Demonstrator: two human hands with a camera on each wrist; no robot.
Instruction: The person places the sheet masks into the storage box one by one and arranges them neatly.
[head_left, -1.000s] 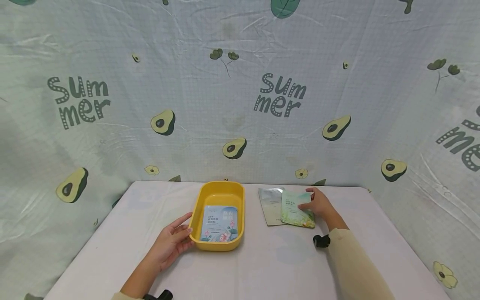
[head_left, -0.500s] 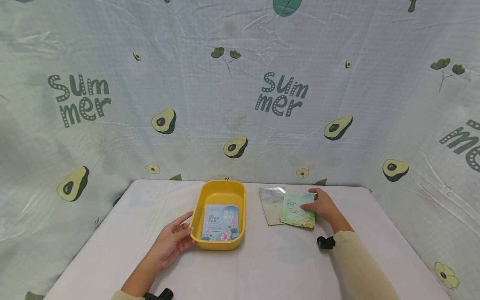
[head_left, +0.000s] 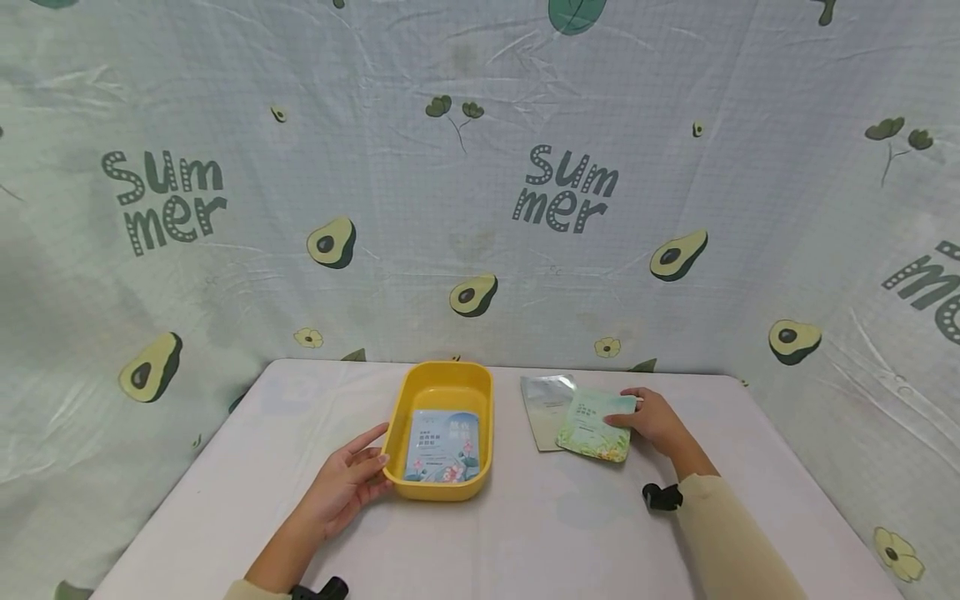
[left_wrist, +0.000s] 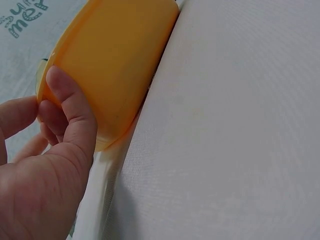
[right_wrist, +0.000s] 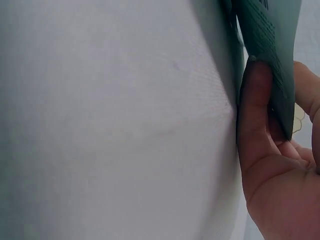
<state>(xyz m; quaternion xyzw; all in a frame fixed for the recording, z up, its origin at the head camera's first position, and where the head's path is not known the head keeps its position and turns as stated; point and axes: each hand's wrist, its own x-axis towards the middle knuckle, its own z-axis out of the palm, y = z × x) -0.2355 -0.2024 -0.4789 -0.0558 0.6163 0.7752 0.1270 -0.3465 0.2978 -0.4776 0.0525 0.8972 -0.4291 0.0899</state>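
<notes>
Your right hand (head_left: 654, 419) pinches the green sachet (head_left: 596, 423) near the table's (head_left: 570, 533) far edge, while your left hand (head_left: 347, 486) rests open-fingered against the yellow tray (head_left: 442, 385).

Staged recording setup, not a lived-in room: avocado-print "Summer" sheet (head_left: 480, 183) hung as backdrop round a plain white table (head_left: 525, 533).

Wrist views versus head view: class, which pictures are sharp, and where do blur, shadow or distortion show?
Head view: evenly lit, sharp, edges bowed by the wide lens. Left wrist: yellow tray crisp, left hand soft. Right wrist: green packet dark, shadowed; right hand blurred.
</notes>
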